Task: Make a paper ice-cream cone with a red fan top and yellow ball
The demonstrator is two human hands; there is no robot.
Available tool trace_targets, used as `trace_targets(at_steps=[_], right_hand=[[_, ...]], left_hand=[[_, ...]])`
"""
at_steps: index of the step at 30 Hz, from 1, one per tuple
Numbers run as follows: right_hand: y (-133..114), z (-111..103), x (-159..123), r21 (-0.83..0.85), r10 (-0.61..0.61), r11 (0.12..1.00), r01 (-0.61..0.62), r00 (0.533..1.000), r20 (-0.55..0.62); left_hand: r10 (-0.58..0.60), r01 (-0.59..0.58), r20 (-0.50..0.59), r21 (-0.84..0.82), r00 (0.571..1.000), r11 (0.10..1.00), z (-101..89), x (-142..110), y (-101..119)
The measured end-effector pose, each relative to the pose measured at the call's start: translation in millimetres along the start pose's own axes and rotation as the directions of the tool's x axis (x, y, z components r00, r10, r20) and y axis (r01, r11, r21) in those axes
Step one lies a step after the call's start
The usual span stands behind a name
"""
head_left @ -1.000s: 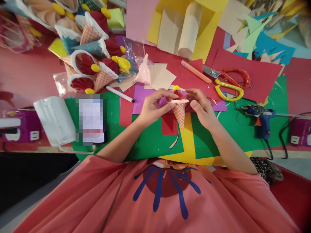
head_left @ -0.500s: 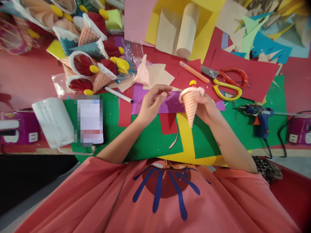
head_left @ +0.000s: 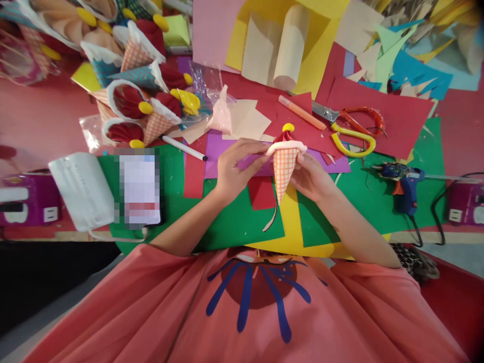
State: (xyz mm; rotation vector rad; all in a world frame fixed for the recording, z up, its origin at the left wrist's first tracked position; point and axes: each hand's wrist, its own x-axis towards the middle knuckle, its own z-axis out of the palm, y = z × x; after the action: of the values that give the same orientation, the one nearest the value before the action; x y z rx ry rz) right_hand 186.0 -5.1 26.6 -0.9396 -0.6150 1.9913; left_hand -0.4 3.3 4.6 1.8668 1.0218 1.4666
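A paper ice-cream cone (head_left: 284,169) with an orange checked cone, a pale pink rim, a red top and a small yellow ball hangs point down between my hands. My right hand (head_left: 312,176) grips it from the right and behind. My left hand (head_left: 234,169) pinches the pink rim on the left side. Both hands hover above sheets of green, yellow, red and purple paper (head_left: 234,222).
Several finished paper cones (head_left: 143,108) lie at the upper left. Scissors (head_left: 350,128), an orange glue stick (head_left: 301,112) and a blue glue gun (head_left: 403,182) lie to the right. A white pen (head_left: 185,147), a white box (head_left: 81,189) and rolled paper (head_left: 289,48) surround them.
The right hand had swung the cone up and right, away from the left hand; now the cone is back at the centre and the left hand pinches its rim again.
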Motion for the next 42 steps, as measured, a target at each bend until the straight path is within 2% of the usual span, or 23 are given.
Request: trace_targets(at_steps=[4,8,12,15,22,26,32,42], right_hand=[[0.2,-1.4,0.4,-0.05,0.019,0.999,-0.019,1.0,0.002],[0.5,-2.1,-0.7,-0.105,0.028,0.994,-0.027,1.0,0.012],[6.9,0.7,-1.3,-0.15,0.066,0.987,-0.062,0.998,0.016],[11.4,2.3,-1.1,-0.159,0.1,0.983,-0.095,0.995,0.022],[13.3,2.7,-1.9,-0.105,0.091,0.991,-0.088,0.996,0.021],[11.8,3.8,-2.6,-0.081,0.175,0.982,-0.171,0.984,0.037],[14.5,6.6,-0.9,-0.026,0.063,0.998,-0.063,0.998,0.023],[18.0,10.9,-5.6,0.001,0.026,1.0,-0.026,0.999,0.048]], left_hand=[[0.067,-0.064,-0.033,0.082,0.997,0.995,-2.7,2.4,1.3],[0.198,-0.201,0.032,0.173,0.98,0.964,-3.1,1.9,3.9],[0.163,-0.191,0.135,0.232,0.977,0.954,-3.1,0.0,5.0],[0.129,-0.159,0.16,0.199,0.979,0.967,-3.7,-0.3,4.6],[0.217,-0.249,0.17,0.199,0.961,0.948,-5.3,0.7,3.4],[0.281,-0.307,0.152,0.186,0.947,0.933,-5.3,2.3,4.0],[0.304,-0.332,0.154,0.213,0.94,0.919,-2.5,2.1,3.9],[0.301,-0.33,0.169,0.186,0.939,0.925,-1.6,-0.3,7.5]])
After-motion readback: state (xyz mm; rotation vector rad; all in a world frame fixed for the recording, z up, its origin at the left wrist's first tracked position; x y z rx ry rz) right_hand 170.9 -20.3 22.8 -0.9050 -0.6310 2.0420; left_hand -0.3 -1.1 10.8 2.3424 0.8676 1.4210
